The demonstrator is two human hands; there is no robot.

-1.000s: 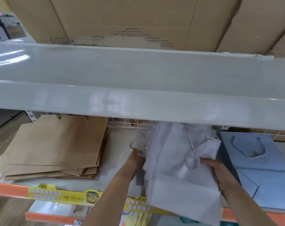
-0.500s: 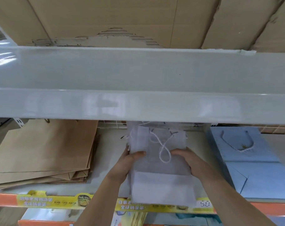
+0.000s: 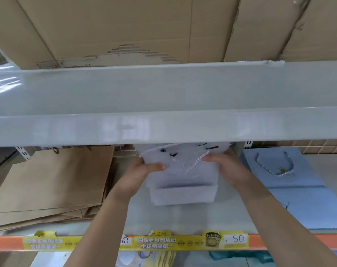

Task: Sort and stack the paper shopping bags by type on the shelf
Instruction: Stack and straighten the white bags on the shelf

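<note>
A stack of white paper bags [image 3: 183,193] with white cord handles lies flat in the middle of the grey shelf [image 3: 183,222]. My left hand [image 3: 140,174] grips its left edge, thumb on top. My right hand [image 3: 229,168] holds the right edge near the top. The far ends of the white bags are hidden under the upper shelf [image 3: 163,105]. A pile of brown paper bags [image 3: 52,185] lies to the left. Light blue bags [image 3: 291,191] with a cord handle lie to the right.
The upper shelf juts out low over the bags and carries cardboard boxes [image 3: 144,29]. An orange shelf edge with yellow price labels [image 3: 156,242] runs along the front. More goods show on the level below.
The white bags have gone from held loose over the shelf edge to lying squared and pushed deeper under the upper shelf. Both hands moved further in with them.
</note>
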